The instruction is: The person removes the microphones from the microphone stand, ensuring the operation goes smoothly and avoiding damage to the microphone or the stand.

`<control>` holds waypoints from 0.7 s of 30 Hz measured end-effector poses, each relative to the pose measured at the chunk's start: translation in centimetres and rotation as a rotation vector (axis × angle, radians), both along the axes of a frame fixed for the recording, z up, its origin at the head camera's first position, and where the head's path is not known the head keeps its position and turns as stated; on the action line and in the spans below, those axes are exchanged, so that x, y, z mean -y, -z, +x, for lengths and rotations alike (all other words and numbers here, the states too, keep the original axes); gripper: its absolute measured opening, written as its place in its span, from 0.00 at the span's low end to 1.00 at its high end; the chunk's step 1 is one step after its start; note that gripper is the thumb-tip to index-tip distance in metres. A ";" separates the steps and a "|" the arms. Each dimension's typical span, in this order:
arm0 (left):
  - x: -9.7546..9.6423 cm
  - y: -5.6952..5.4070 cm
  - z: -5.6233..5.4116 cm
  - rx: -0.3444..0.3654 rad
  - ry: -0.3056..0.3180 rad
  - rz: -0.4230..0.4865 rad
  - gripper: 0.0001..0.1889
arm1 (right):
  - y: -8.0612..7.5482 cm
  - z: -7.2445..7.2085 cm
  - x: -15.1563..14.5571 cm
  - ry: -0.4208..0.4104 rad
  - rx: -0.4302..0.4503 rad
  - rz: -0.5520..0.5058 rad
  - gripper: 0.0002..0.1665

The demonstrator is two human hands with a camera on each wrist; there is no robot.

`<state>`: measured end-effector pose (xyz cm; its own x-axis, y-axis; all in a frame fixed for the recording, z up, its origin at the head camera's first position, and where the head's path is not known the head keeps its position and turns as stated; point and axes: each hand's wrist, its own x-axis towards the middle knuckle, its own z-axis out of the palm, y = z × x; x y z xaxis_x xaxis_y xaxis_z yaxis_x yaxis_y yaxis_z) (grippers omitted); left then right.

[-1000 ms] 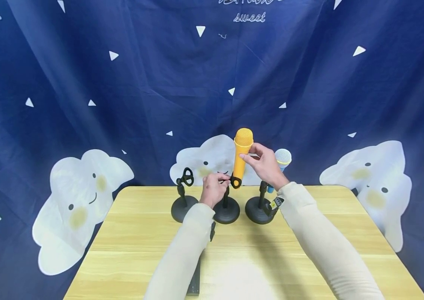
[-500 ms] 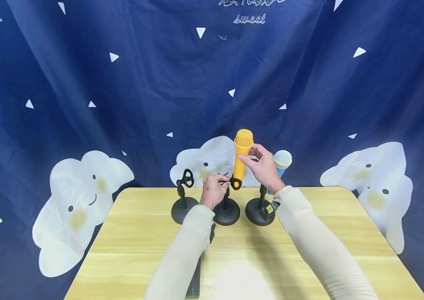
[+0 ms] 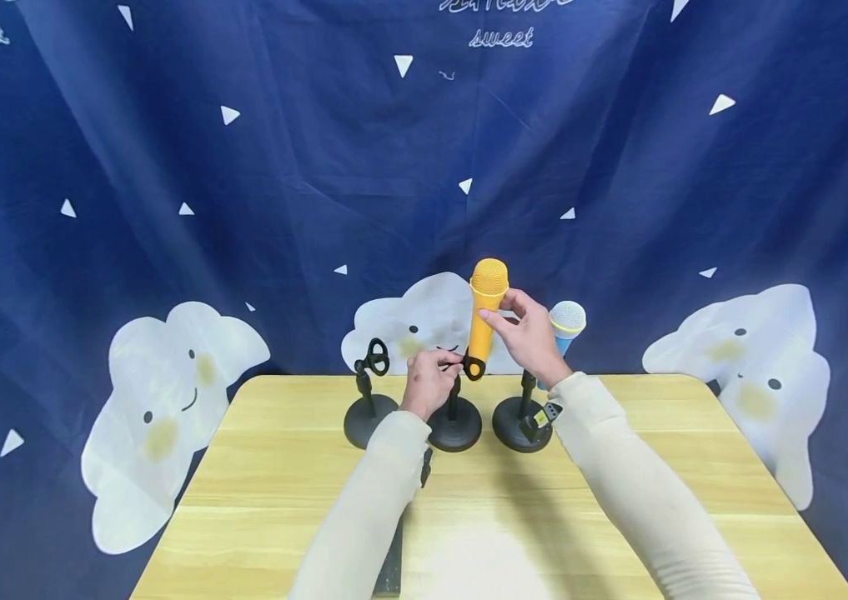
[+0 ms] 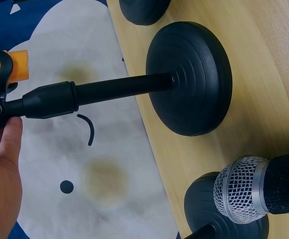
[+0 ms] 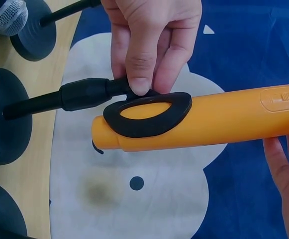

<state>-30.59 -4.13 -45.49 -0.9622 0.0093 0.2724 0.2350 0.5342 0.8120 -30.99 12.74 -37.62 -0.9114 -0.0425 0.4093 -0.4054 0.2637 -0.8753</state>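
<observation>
Right hand (image 3: 532,335) holds the yellow microphone (image 5: 204,122) below its head, the lower end inside the black clip (image 5: 146,129) on the middle stand (image 3: 455,428) of 3, while the left hand (image 3: 427,383) pinches that clip at its pivot. Assessed risk: an uneven push could turn the clip or tip the stand, and a loose fit could drop the microphone on release.

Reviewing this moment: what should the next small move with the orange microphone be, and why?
Probably easing the right hand off the orange microphone while the left hand steadies the black clip: the microphone's lower end pokes out past the clip's ring, and the left hand pinches the clip's base, so the middle stand may well hold it.
</observation>
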 end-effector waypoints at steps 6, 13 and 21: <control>0.0 0.0 0.1 0.009 -0.002 0.001 0.04 | -0.1 -0.1 0.0 -0.014 -0.006 -0.003 0.23; 0.1 -0.1 0.2 -0.001 0.005 0.000 0.05 | -0.3 0.0 0.0 -0.012 0.003 0.005 0.22; 0.1 0.2 0.0 -0.024 0.002 -0.014 0.05 | -0.5 0.0 0.1 -0.011 -0.025 0.001 0.19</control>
